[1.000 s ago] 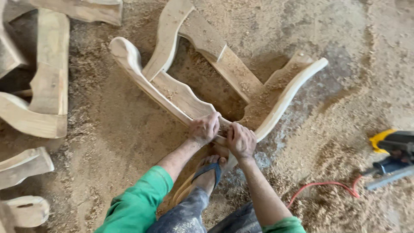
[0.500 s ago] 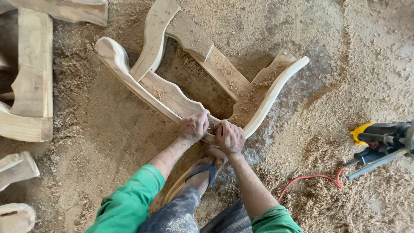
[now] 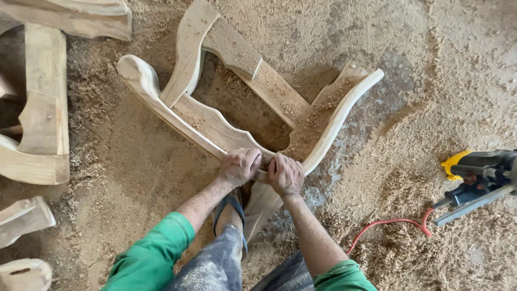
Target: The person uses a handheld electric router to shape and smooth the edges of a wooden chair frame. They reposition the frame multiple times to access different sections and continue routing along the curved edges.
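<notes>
Sawdust floor (image 3: 431,70) lies all around. Frame (image 3: 215,121) sits at twelve o'clock from the foot (image 3: 229,213). Left hand (image 3: 239,166) and right hand (image 3: 285,175) both wrap its near corner; best press evenly, thumbs close.

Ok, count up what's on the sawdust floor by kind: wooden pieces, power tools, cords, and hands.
Wooden furniture pieces: 5: the carved frame under both hands, a beam top left, three parts along the left edge
Power tools: 1: yellow and black tool
Red cords: 1
Hands: 2: left hand, right hand
Total: 9
</notes>
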